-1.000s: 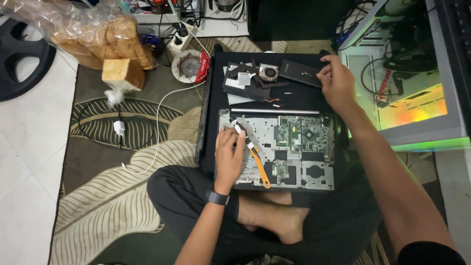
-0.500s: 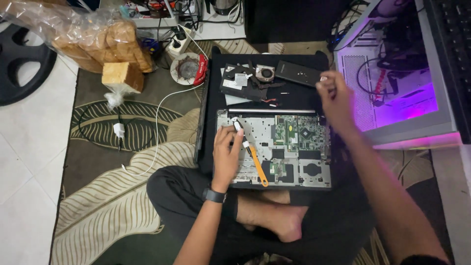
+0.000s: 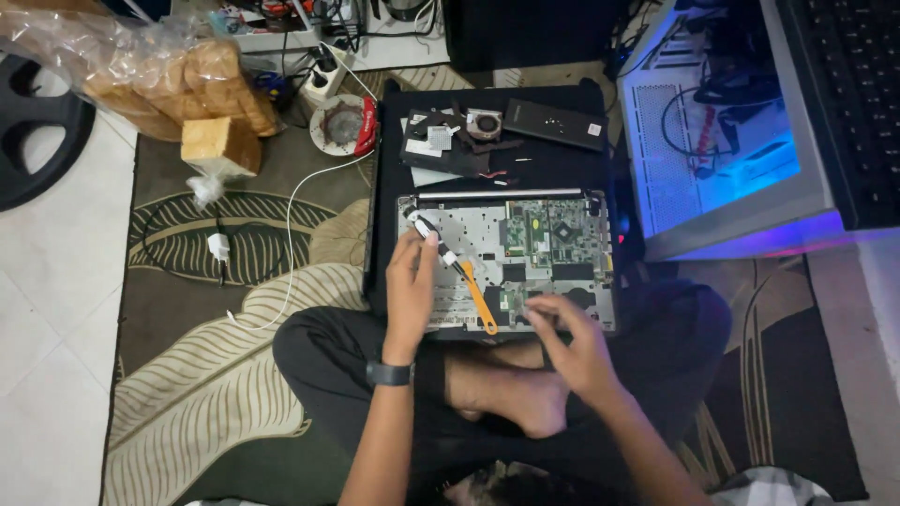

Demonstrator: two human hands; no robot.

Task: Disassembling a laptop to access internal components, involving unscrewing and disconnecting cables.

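Note:
An opened laptop base (image 3: 511, 258) with its green circuit board exposed lies on a black mat (image 3: 562, 164) in front of my crossed legs. My left hand (image 3: 410, 286) rests on the board's left side, fingers closed on the white upper part of a screwdriver with an orange handle (image 3: 480, 300). My right hand (image 3: 567, 342) hovers over the lower right of the board, fingers pinched together; whether it holds something small I cannot tell. Removed parts lie at the back of the mat: a small fan (image 3: 485, 123), a dark heatsink plate (image 3: 441, 150) and a flat black pack (image 3: 556, 124).
A lit desktop case (image 3: 722, 141) lies open on the right. A tape roll (image 3: 343, 124), a power strip (image 3: 323, 80), a white cable (image 3: 291, 215) and bagged bread (image 3: 178, 84) sit on the patterned rug to the left. A black weight plate (image 3: 33, 141) is at the far left.
My right hand has come back from the far edge of the mat to the lower right of the board. The left hand stays on the screwdriver. The case light went from green to blue.

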